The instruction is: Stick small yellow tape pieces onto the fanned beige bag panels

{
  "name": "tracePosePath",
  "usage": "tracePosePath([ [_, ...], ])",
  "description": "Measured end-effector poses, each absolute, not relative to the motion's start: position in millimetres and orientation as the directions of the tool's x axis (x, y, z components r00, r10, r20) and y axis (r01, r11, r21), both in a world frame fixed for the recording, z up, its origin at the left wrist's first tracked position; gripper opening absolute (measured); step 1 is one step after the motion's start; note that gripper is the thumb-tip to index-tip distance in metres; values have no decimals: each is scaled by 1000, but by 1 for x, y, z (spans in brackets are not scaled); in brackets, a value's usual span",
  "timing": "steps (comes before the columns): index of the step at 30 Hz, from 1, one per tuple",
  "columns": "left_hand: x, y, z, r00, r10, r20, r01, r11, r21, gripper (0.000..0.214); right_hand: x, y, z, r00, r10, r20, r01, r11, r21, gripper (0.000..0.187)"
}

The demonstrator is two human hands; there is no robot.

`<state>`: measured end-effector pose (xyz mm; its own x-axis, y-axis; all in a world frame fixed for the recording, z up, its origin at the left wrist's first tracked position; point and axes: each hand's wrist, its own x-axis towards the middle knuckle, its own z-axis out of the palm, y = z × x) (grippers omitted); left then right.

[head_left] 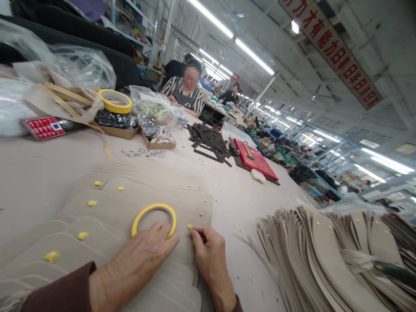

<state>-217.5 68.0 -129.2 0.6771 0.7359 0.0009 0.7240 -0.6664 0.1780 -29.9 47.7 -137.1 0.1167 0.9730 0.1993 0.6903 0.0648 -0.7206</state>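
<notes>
Overlapping beige leather flaps lie spread before me, several carrying small yellow tape bits. My left hand rests on the nearest flap, fingers curled against a thin yellow tape ring lying flat. My right hand presses its fingertips together on the flap beside a tiny yellow tape piece. Small metal studs show along the flaps' right edges.
A fanned stack of beige flaps lies at the right. Further back sit a thick yellow tape roll, a red phone, boxes of hardware in plastic bags, dark strips and a red pad. A person in a striped top sits across.
</notes>
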Motion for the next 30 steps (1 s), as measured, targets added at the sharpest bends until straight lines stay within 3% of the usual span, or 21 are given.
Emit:
tracePosePath([
  [4,-217,68,-140,667,744,23,726,-657,206,45,-41,54,-141,60,959,277,853,95,-513,21],
  [7,-219,70,-145,657,749,87,711,-654,259,42,-46,61,-140,58,966,253,888,66,-455,20],
  [12,-229,73,-129,681,718,144,630,-675,384,37,-42,54,-125,24,990,142,890,44,-454,15],
  [14,-233,75,-120,683,701,204,598,-698,393,33,-39,46,-119,-20,1000,-6,858,14,-513,15],
  [16,-236,76,-118,671,676,303,551,-729,405,29,-36,40,-113,-53,997,-62,801,5,-598,14],
  [20,-237,78,-128,661,578,478,408,-812,418,29,-36,33,-107,-24,979,202,601,176,-780,14],
  [22,-236,78,-135,649,534,543,364,-844,394,37,-39,32,-106,-57,937,345,512,324,-796,16],
  [25,-233,77,-140,629,527,572,368,-849,378,40,-43,32,-106,-159,857,489,514,495,-701,16],
  [30,-230,73,-138,620,529,579,364,-848,386,29,-47,33,-115,-239,773,587,591,596,-544,18],
])
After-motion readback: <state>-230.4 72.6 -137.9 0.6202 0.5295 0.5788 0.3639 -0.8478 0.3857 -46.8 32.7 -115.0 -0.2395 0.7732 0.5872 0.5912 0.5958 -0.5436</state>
